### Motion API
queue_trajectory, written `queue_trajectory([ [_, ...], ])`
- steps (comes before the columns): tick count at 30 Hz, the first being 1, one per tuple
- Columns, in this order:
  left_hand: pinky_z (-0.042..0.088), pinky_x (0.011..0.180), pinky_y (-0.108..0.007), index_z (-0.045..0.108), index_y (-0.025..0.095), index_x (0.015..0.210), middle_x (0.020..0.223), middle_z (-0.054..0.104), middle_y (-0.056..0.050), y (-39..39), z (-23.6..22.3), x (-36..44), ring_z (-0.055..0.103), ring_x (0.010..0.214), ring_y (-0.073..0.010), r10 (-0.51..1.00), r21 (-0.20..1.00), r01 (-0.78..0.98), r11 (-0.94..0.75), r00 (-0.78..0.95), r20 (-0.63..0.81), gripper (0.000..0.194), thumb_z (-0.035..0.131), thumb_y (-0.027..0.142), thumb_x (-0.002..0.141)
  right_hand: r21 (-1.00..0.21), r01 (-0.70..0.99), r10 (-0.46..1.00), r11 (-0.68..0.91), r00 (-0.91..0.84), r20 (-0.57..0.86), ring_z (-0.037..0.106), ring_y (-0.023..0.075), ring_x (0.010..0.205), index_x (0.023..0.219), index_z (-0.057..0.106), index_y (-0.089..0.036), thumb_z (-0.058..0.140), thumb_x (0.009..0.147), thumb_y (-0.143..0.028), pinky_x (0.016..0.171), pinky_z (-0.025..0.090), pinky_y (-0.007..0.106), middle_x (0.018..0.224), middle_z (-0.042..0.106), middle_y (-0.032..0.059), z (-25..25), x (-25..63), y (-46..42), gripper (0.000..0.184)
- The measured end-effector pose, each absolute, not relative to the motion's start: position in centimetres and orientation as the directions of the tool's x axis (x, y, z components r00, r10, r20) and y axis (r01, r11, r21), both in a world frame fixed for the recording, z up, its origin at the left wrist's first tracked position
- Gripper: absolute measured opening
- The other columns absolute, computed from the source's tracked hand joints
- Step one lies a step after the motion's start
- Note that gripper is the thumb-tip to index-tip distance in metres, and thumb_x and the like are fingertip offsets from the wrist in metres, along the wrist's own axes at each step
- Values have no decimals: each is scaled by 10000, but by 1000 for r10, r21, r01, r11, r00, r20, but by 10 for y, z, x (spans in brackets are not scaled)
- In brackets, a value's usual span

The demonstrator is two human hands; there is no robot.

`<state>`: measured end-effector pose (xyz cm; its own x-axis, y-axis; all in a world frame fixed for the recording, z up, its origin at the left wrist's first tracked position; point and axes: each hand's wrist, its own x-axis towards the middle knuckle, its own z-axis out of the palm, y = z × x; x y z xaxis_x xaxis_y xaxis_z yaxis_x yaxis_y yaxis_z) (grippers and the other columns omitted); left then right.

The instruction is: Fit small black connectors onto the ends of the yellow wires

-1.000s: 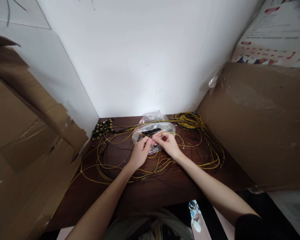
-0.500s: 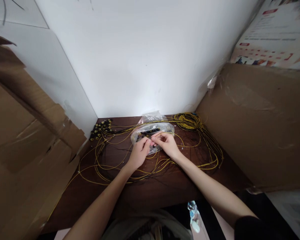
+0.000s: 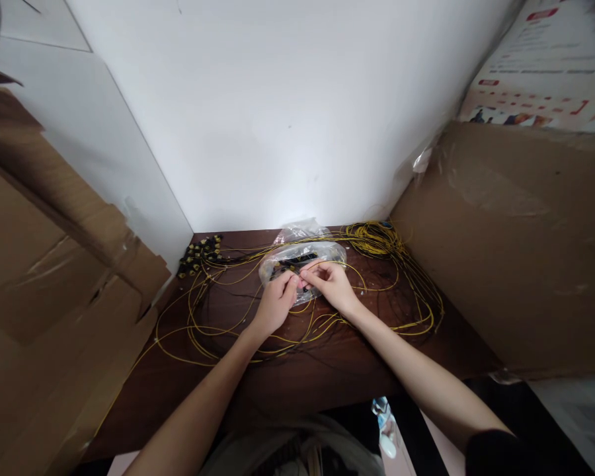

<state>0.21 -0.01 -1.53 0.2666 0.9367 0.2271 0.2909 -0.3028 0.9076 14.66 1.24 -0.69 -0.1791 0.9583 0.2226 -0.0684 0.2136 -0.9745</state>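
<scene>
Over the clear plastic bag (image 3: 301,231), my left hand (image 3: 276,304) and my right hand (image 3: 330,284) meet fingertip to fingertip. My right hand is closed in a pinch on a thin yellow wire (image 3: 359,271), which curves away to the right from its fingers. The left thumb and index finger are pressed together too; whatever small piece they hold is hidden. Small dark and yellowish parts (image 3: 305,257) show in the mouth of the bag, just behind my fingers.
Yellow and black wires (image 3: 198,330) loop across the brown tabletop (image 3: 317,377). A coil of yellow wire (image 3: 369,239) lies at the back right, and black-and-yellow connectors (image 3: 197,256) cluster at the back left. Cardboard (image 3: 54,277) on the left and a cardboard box (image 3: 496,251) on the right flank the table.
Both hands keep the same pinch over the bag. The camera view has shifted slightly; otherwise nothing visibly moves.
</scene>
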Motion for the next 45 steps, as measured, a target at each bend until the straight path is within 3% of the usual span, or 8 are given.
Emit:
queue_trajectory([
  [11, 317, 487, -210, 474, 168, 681, 419, 418, 65, -1, -14, 2, 373, 408, -82, 939, 911, 292, -291, 270, 213, 270, 356, 311, 876, -975, -33, 953, 220, -208, 222, 594, 130, 564, 750, 643, -141, 666, 696, -434, 541, 472, 239, 652, 648, 36, -5, 147, 12, 300],
  [14, 315, 479, -206, 479, 167, 704, 401, 405, 71, 0, -15, 2, 361, 389, -78, 944, 927, 259, -272, 257, 205, 262, 354, 320, 876, -949, 140, 937, 283, -250, 242, 527, 108, 470, 716, 645, -148, 587, 763, -465, 481, 420, 223, 561, 608, 7, -1, 154, 10, 325],
  [17, 295, 453, -198, 474, 168, 745, 376, 380, 84, 2, -16, 2, 332, 362, -73, 953, 952, 187, -241, 231, 196, 260, 351, 353, 879, -801, 406, 896, 440, -257, 362, 444, 92, 423, 628, 648, -156, 525, 818, -454, 479, 359, 220, 450, 523, -23, 6, 162, 7, 374],
  [19, 273, 432, -192, 464, 169, 760, 368, 370, 90, 3, -17, 2, 309, 346, -68, 960, 966, 138, -220, 205, 189, 272, 346, 383, 881, -709, 497, 863, 500, -221, 454, 436, 95, 447, 666, 665, -163, 509, 834, -436, 508, 350, 225, 462, 504, -28, 10, 165, 6, 356],
  [22, 246, 411, -187, 450, 171, 762, 362, 363, 93, 4, -18, 2, 286, 330, -60, 968, 977, 92, -194, 177, 176, 286, 337, 403, 885, -699, 498, 836, 513, -106, 538, 413, 102, 454, 979, 639, -195, 526, 829, -410, 539, 361, 230, 483, 452, -55, 13, 167, 4, 285],
  [26, 252, 415, -186, 450, 169, 761, 363, 371, 90, 5, -18, 2, 290, 336, -58, 967, 976, 88, -200, 178, 182, 280, 340, 392, 890, -740, 464, 856, 487, -85, 510, 386, 104, 414, 1206, 478, -218, 579, 793, -400, 519, 357, 227, 467, 409, -89, 13, 166, 3, 462],
  [30, 261, 423, -184, 453, 166, 751, 370, 379, 85, 4, -18, 2, 300, 347, -58, 965, 972, 114, -204, 189, 180, 265, 346, 363, 891, -731, 472, 860, 493, -140, 490, 386, 106, 402, 1224, 460, -227, 579, 789, -392, 496, 345, 223, 463, 419, -89, 11, 165, 4, 480],
  [45, 274, 434, -186, 483, 158, 719, 380, 370, 82, 4, -15, 2, 311, 359, -62, 960, 966, 150, -211, 218, 176, 268, 380, 355, 868, -628, 561, 836, 540, -265, 481, 409, 87, 445, 1065, 582, -191, 523, 844, -303, 541, 355, 199, 501, 435, -71, 5, 162, 6, 254],
])
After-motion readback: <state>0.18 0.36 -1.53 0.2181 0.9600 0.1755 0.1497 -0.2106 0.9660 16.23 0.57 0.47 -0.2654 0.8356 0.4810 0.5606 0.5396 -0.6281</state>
